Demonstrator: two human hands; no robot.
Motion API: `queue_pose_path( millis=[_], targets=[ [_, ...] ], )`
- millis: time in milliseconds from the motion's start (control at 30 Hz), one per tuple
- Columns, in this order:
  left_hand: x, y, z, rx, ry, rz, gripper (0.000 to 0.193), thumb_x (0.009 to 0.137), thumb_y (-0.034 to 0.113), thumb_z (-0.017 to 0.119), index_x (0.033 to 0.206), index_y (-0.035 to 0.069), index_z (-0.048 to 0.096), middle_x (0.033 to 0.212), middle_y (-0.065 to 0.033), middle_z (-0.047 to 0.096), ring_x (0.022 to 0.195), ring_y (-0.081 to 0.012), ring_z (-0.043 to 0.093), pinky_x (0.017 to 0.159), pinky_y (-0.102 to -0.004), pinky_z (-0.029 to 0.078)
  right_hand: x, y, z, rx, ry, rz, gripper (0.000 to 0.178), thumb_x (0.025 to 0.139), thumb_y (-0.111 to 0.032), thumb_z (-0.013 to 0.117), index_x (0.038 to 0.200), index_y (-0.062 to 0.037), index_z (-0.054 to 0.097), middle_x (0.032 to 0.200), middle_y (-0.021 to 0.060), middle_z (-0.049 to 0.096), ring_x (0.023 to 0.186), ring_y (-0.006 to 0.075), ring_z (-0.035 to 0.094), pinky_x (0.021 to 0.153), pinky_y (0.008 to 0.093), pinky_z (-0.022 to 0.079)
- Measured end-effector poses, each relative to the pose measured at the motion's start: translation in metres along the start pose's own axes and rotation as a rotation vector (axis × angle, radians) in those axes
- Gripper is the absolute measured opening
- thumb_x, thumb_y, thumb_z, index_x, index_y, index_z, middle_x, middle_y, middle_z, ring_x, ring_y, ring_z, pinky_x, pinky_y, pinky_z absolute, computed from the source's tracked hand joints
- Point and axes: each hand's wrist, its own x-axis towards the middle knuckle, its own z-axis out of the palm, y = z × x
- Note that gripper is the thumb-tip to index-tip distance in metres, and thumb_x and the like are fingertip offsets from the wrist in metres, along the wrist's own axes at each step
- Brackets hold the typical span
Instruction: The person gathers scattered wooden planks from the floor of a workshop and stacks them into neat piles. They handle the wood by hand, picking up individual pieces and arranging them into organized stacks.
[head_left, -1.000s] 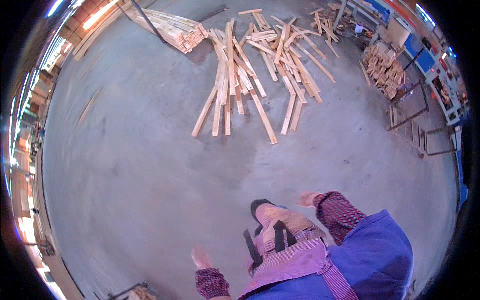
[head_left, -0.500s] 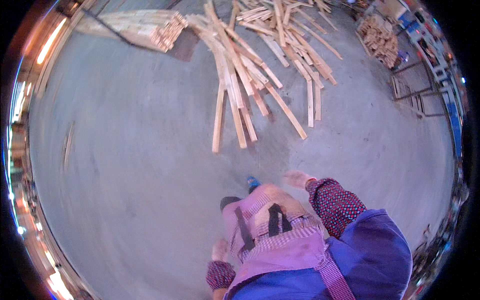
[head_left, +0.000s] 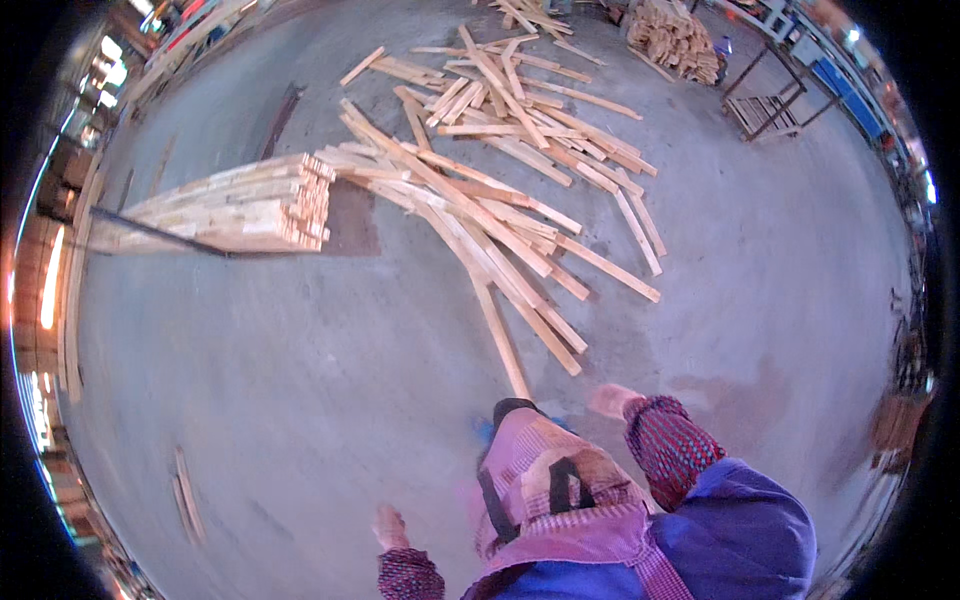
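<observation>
My left hand (head_left: 390, 526) hangs low over the floor at my left side, below a checked sleeve cuff. It appears to hold nothing; its fingers are too small and blurred to make out clearly. My right hand (head_left: 612, 402) is held out in front of my right hip, empty, its fingers loosely stretched. Closest to it are the near ends of a spread heap of wooden strips (head_left: 520, 270) on the concrete floor. One long strip (head_left: 500, 335) reaches almost to my feet. Neither hand touches the wood.
A neat stack of wooden strips (head_left: 230, 210) lies to the left, a dark bar (head_left: 160, 232) beside it. Further off stand a pile of wood pieces (head_left: 670, 40) and a metal-framed rack (head_left: 770, 105). A few loose strips (head_left: 187, 495) lie at the lower left.
The heap and stack have shifted nearer and rightward or lower in view as my body moved and turned. My left hand has swung outward to the left; my right hand stays forward.
</observation>
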Motion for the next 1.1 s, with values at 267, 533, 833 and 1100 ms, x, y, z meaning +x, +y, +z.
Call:
queue_pose_path(
  millis=[267, 533, 833, 1100],
  targets=[
    [0.25, 0.228, 0.073, -0.424, -0.503, -0.058, 0.032, 0.101, 0.038, 0.044, 0.113, 0.009, 0.053, 0.1, -0.0059, 0.058, 0.088, -0.0216, 0.057, 0.081, -0.0365, 0.049, 0.032, -0.092, -0.028, 0.352, 0.073, 0.292, 0.044, 0.09, -0.044, 0.053, 0.101, -0.0039, 0.067, 0.099, 0.0175, 0.068, 0.096, 0.0335, 0.064, 0.084, 0.0415, 0.05],
    [0.386, 0.282, 0.314, 0.37, -0.665, -0.151, 0.056, 0.101, 0.048, 0.04, 0.139, 0.007, 0.044, 0.138, -0.0121, 0.05, 0.124, -0.0295, 0.048, 0.101, -0.0412, 0.042, 0.25, -0.091, -0.065, 0.48, 0.148, 0.387, 0.028, 0.095, -0.034, 0.056, 0.094, -0.0066, 0.061, 0.091, 0.0092, 0.066, 0.087, 0.0245, 0.061, 0.081, 0.0359, 0.049],
    [0.535, 0.239, 0.574, 0.086, -0.688, -0.128, 0.044, 0.093, 0.039, 0.06, 0.125, 0.011, 0.051, 0.112, -0.003, 0.053, 0.104, -0.0175, 0.051, 0.089, -0.0377, 0.043, 0.491, -0.075, -0.206, 0.168, 0.552, 0.415, 0.053, 0.085, -0.045, 0.06, 0.123, -0.0072, 0.054, 0.112, 0.02, 0.065, 0.1, 0.0362, 0.065, 0.084, 0.0477, 0.052],
    [0.673, 0.176, 0.685, 0.294, -0.413, 0.262, 0.058, 0.095, 0.038, 0.053, 0.128, -0.008, 0.043, 0.121, -0.0245, 0.056, 0.109, -0.0311, 0.055, 0.096, -0.0395, 0.043, 0.628, -0.044, -0.224, -0.065, 0.82, 0.362, 0.059, 0.082, -0.037, 0.066, 0.125, -0.0004, 0.051, 0.125, 0.0157, 0.061, 0.111, 0.0306, 0.062, 0.091, 0.0455, 0.049]
  ],
)
